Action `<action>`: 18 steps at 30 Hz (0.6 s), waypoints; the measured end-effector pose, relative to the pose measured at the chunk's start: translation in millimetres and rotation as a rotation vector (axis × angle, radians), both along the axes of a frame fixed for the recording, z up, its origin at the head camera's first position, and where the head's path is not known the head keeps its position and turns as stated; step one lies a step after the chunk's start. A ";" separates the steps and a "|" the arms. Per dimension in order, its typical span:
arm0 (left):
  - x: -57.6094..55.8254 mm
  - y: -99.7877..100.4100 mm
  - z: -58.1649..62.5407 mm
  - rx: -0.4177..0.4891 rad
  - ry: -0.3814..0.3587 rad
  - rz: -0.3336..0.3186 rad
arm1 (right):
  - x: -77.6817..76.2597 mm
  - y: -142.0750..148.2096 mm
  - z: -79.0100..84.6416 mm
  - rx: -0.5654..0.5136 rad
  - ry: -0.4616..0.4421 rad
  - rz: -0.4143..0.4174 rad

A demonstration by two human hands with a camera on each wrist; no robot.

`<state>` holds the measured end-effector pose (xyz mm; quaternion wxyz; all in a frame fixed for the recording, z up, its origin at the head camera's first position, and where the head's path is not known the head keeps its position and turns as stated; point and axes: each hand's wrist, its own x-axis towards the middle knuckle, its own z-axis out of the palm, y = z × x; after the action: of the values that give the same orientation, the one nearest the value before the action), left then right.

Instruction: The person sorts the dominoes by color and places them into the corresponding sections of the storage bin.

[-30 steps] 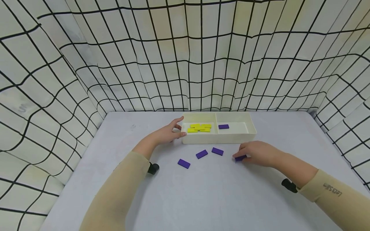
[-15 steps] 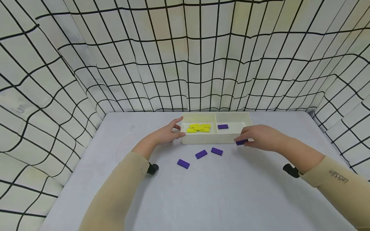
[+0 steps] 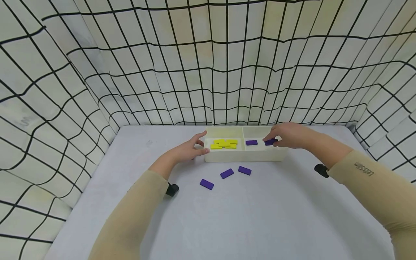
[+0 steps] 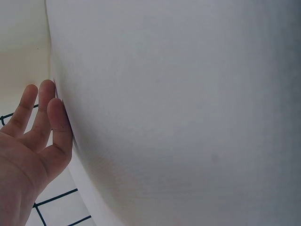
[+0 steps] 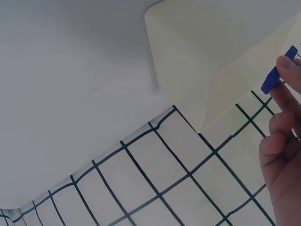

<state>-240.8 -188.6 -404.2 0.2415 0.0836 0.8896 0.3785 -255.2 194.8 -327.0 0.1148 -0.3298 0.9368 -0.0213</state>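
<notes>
A white two-compartment box (image 3: 243, 156) stands on the table. My left hand (image 3: 186, 150) rests against its left end, thumb at the front corner and fingers spread and fairly straight. In the left wrist view, the fingertips (image 4: 47, 87) touch the box side. My right hand (image 3: 290, 135) pinches a purple rectangular block (image 3: 269, 142) between thumb and fingers over the right compartment. The same block (image 5: 278, 73) shows edge-on in the right wrist view. Another purple block (image 3: 251, 142) lies in that compartment. Several yellow blocks (image 3: 224, 143) lie overlapping in the left one.
Three purple blocks lie loose in front of the box: one at left (image 3: 206, 184), a middle block (image 3: 226, 173) and a right block (image 3: 245, 170). A white wall with black netting (image 3: 195, 72) rises behind the table (image 3: 240, 220).
My right hand has lifted the purple block from the table, carried it over the box's front wall and brought it into the right compartment. My left hand stays at the box's left end.
</notes>
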 end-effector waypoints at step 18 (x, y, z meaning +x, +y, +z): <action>-1.0 -2.0 -2.8 0.009 -0.001 -0.001 | -40.5 -12.1 -39.5 0.087 -0.047 -0.021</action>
<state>-241.8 -190.5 -407.0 0.2416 0.0850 0.8878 0.3824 -295.7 182.7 -366.5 0.1507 -0.3142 0.9373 0.0104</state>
